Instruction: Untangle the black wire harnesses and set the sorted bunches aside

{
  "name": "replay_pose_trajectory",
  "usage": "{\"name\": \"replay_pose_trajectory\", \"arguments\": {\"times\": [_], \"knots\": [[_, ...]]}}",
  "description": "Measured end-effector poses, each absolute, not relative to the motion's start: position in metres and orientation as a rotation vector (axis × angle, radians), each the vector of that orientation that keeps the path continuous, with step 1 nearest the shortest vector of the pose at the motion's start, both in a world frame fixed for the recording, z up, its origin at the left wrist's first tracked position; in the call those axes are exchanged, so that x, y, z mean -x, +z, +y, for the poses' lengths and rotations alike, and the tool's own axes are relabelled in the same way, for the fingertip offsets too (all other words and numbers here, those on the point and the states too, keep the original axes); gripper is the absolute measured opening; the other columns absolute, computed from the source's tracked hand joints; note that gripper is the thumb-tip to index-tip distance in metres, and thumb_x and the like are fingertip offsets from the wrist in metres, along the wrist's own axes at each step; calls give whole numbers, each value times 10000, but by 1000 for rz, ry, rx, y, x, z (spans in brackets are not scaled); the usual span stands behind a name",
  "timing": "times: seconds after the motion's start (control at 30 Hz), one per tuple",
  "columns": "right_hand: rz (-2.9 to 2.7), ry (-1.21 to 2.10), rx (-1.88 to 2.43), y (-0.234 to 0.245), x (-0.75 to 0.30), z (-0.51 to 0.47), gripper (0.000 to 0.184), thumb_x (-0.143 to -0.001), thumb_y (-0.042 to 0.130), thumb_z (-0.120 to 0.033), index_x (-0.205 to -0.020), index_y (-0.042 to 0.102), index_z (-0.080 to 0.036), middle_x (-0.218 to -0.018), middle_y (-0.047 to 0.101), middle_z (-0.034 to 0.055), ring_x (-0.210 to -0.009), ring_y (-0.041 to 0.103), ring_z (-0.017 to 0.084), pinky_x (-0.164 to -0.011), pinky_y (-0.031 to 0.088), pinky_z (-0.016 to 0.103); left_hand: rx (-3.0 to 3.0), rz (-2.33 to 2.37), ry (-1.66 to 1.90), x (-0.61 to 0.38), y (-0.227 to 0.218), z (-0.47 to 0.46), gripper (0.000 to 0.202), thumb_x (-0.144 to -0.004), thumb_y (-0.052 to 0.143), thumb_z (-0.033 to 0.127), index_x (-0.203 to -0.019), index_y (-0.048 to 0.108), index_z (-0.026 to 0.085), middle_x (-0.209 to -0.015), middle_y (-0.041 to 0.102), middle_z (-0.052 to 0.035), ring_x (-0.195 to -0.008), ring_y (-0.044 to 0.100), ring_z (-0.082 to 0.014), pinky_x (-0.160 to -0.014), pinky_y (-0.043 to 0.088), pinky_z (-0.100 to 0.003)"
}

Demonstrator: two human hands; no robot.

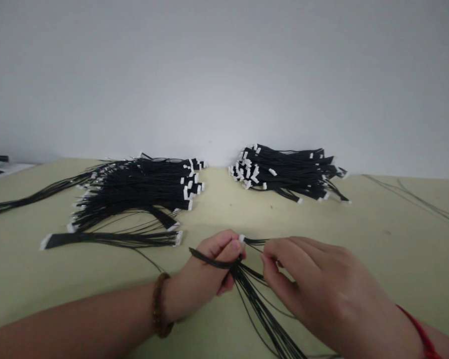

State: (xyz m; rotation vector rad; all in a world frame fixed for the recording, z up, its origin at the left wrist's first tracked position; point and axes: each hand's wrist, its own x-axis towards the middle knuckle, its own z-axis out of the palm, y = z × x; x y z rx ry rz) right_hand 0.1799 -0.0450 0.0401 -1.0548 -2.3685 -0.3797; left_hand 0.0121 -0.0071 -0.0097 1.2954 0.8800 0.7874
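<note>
My left hand [213, 259], with a beaded bracelet at the wrist, is closed on a bundle of black wires [262, 309] and a small white connector [242, 239]. One end of the bundle sticks out to the left over the thumb; the rest fans down toward the lower right. My right hand [314, 284] is just to the right, its thumb and forefinger pinched on thin black wires [253, 242] that run from the white connector. The pinched wire tips are hidden by the fingers.
A large pile of black wire harnesses [134, 187] with white connectors lies at the back left, with one harness [112, 240] in front. A second pile [288, 172] is at the back right. Loose wires [411, 194] lie far right. A pale wall [224, 75] stands behind.
</note>
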Motion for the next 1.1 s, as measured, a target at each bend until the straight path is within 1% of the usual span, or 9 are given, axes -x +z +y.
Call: {"name": "replay_pose_trajectory", "arguments": {"times": [0.23, 0.37, 0.47, 0.53, 0.67, 0.73, 0.87, 0.97, 1.1], "knots": [[-2427, -278, 1071, 31, -181, -47, 97, -806, 484, -93, -875, 519, -152, -733, 538, 4, -623, 486, 122, -585, 360, 267, -1371, 876, 770, -13, -8, -10, 317, -822, 411, 469, -713, 452, 175, -427, 344, 86, -306, 288, -19, -280, 196, -101], [-2419, -370, 1163, 39, -183, -44, 61, -792, 496, -118, -784, 508, -177, -665, 510, -13, -571, 465, 130, -529, 313, 281, -1323, 946, 774, -15, -4, -7, 297, -819, 423, 447, -711, 452, 173, -481, 344, 82, -319, 312, -17, -288, 223, -105], [-2334, -527, 1275, 51, -186, -51, 31, -796, 489, -206, -787, 517, -197, -654, 511, -8, -538, 457, 145, -481, 269, 288, -1314, 1036, 806, -17, -2, -4, 288, -827, 415, 427, -709, 461, 168, -464, 350, 81, -310, 303, -18, -282, 196, -110], [-2333, -517, 1273, 56, -187, -59, 60, -795, 484, -249, -755, 512, -214, -644, 514, -10, -513, 459, 144, -448, 252, 285, -1318, 1061, 825, -18, -2, -3, 294, -825, 419, 425, -698, 461, 164, -457, 352, 81, -312, 303, -17, -284, 186, -111], [-2553, -238, 1168, 47, -181, -70, 134, -733, 536, -163, -634, 472, -225, -534, 476, -38, -407, 431, 119, -386, 224, 284, -1305, 1032, 848, -18, -1, -3, 323, -815, 430, 449, -680, 457, 157, -481, 360, 78, -330, 329, -15, -294, 202, -109], [-2539, -148, 1229, 39, -173, -70, 138, -711, 546, -122, -633, 491, -222, -538, 504, -36, -426, 462, 124, -398, 248, 279, -1285, 1004, 820, -18, -2, -5, 327, -816, 424, 457, -685, 457, 159, -459, 362, 80, -318, 318, -19, -288, 197, -114], [-2388, 105, 1560, 32, -160, -62, 105, -764, 488, -166, -707, 554, -223, -650, 588, -14, -552, 530, 146, -499, 318, 269, -1254, 898, 741, -16, -7, -7, 337, -811, 420, 490, -713, 465, 170, -380, 381, 74, -292, 302, -34, -281, 181, -120], [-2369, 391, 1706, 38, -159, -57, 136, -777, 455, -200, -689, 554, -232, -682, 595, -19, -587, 517, 140, -527, 315, 259, -1184, 859, 715, -15, -9, -6, 341, -805, 435, 496, -699, 462, 172, -381, 400, 67, -292, 312, -31, -283, 195, -115], [-2328, 518, 1814, 45, -163, -53, 153, -769, 429, -193, -676, 548, -218, -704, 593, -9, -601, 493, 132, -525, 294, 247, -1131, 834, 704, -16, -9, -4, 310, -809, 452, 460, -689, 465, 174, -403, 422, 62, -292, 333, -30, -274, 210, -113]]}}
